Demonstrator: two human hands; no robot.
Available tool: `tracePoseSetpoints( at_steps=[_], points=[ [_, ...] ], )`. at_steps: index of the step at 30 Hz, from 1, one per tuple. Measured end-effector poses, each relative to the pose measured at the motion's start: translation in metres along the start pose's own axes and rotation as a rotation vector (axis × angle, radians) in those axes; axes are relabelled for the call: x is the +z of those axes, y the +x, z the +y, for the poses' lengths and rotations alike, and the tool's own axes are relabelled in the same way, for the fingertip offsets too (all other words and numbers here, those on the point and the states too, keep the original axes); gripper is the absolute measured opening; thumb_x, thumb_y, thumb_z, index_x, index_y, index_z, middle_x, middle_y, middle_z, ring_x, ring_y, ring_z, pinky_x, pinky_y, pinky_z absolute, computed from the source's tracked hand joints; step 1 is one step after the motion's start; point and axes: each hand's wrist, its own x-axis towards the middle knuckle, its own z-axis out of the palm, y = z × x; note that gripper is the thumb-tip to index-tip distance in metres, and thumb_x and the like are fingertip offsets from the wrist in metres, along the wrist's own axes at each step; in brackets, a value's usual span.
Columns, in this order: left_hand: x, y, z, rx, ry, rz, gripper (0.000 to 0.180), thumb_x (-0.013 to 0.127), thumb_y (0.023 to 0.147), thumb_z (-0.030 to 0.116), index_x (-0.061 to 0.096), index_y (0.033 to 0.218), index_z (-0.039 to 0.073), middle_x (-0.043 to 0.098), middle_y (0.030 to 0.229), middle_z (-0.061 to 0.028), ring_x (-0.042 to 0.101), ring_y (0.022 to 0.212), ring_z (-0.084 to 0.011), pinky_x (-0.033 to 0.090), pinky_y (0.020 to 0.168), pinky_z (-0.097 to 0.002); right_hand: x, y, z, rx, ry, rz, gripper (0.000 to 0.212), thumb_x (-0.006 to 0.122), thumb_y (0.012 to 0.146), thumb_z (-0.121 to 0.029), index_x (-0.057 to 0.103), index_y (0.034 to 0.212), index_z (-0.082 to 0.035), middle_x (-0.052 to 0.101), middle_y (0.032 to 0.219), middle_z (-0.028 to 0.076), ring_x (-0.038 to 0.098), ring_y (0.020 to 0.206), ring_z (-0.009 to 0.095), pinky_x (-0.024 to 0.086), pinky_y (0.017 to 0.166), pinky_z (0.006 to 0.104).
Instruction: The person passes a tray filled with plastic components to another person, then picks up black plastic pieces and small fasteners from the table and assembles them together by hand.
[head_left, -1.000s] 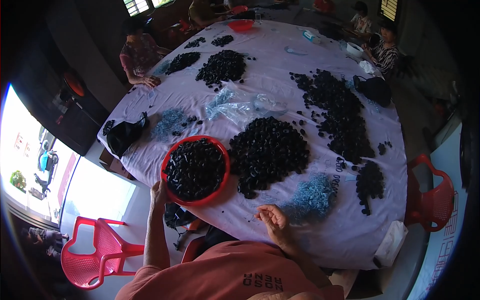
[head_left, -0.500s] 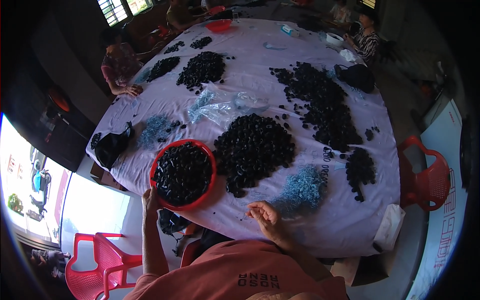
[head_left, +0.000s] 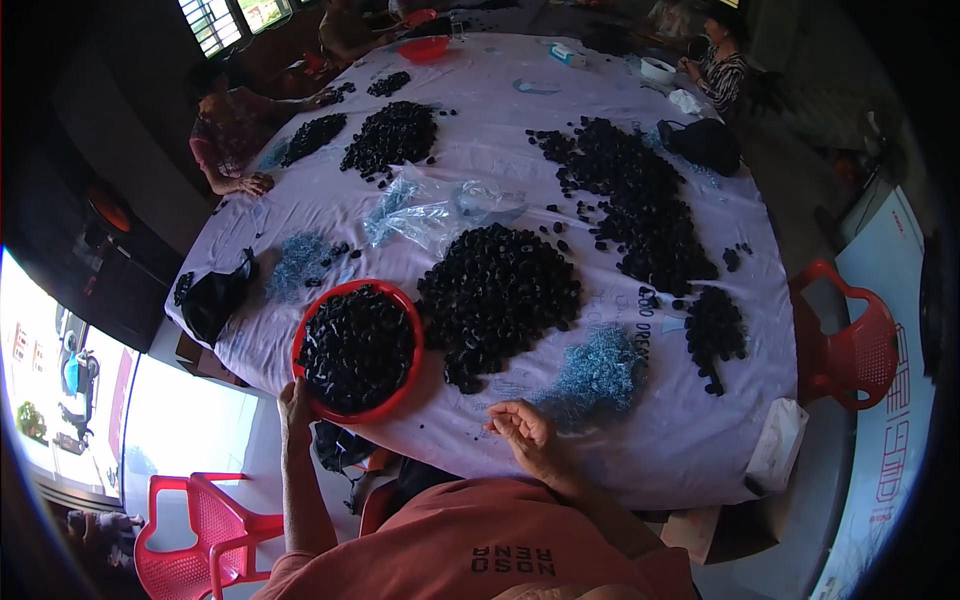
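Note:
A round red basin heaped with small black pieces rests at the table's near left edge. My left hand grips its near left rim, the fingers partly hidden by the basin. My right hand is over the near edge of the table with its fingers curled in and their tips together. Whatever it pinches, if anything, is too small to make out. To its upper right lies a tangled heap of small bluish, wire-like pieces. Beyond it rises a large pile of similar black pieces.
A clear plastic bag lies mid-table, with more black piles beyond and to the right. A black bag lies at the left edge. Red chairs stand nearby. Another person's hand rests on the far left edge.
The whole view has shifted slightly. My left hand stays on the basin, and my right hand keeps nearly the same place and pose. A person at the far left reaches toward a small black pile.

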Motion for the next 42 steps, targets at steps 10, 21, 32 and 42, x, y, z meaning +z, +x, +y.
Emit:
tracePoseSetpoints(
  at_steps=[10, 21, 32, 42],
  points=[
    [0.001, -0.001, 0.001, 0.005, 0.002, -0.002, 0.039, 0.051, 0.099, 0.041, 0.055, 0.079, 0.007, 0.054, 0.06, -0.0003, 0.051, 0.044, -0.0103, 0.039, 0.038, -0.0243, -0.001, 0.0, 0.005, -0.011, 0.014, -0.005, 0.021, 0.055, 0.098, -0.004, 0.055, 0.116, 0.006, 0.063, 0.1, 0.011, 0.065, 0.095, 0.016, 0.052, 0.086, 0.0275],
    [0.0, 0.003, -0.004, 0.008, 0.024, 0.035, 0.04, 0.053, 0.097, 0.039, 0.054, 0.077, 0.005, 0.052, 0.059, -0.0017, 0.051, 0.044, -0.0115, 0.039, 0.037, -0.0256, -0.001, 0.0, 0.003, -0.012, 0.022, -0.012, 0.02, 0.055, 0.098, -0.004, 0.054, 0.116, 0.005, 0.063, 0.101, 0.011, 0.065, 0.095, 0.016, 0.052, 0.086, 0.0271],
    [0.002, 0.002, -0.005, 0.015, 0.042, 0.05, 0.039, 0.052, 0.099, 0.039, 0.055, 0.077, 0.006, 0.052, 0.061, -0.0001, 0.051, 0.045, -0.0102, 0.04, 0.036, -0.0255, 0.0, 0.001, 0.003, -0.043, 0.004, 0.005, 0.019, 0.055, 0.097, -0.002, 0.056, 0.114, 0.006, 0.064, 0.099, 0.011, 0.066, 0.093, 0.016, 0.054, 0.084, 0.0273],
    [0.002, 0.007, -0.01, -0.008, 0.093, 0.1, 0.038, 0.052, 0.098, 0.037, 0.053, 0.075, 0.006, 0.05, 0.06, -0.0002, 0.05, 0.045, -0.0103, 0.039, 0.035, -0.0266, -0.001, 0.001, 0.004, -0.055, -0.025, -0.01, 0.02, 0.055, 0.097, -0.001, 0.055, 0.116, 0.006, 0.063, 0.102, 0.012, 0.066, 0.094, 0.017, 0.054, 0.085, 0.0275]
  ],
)
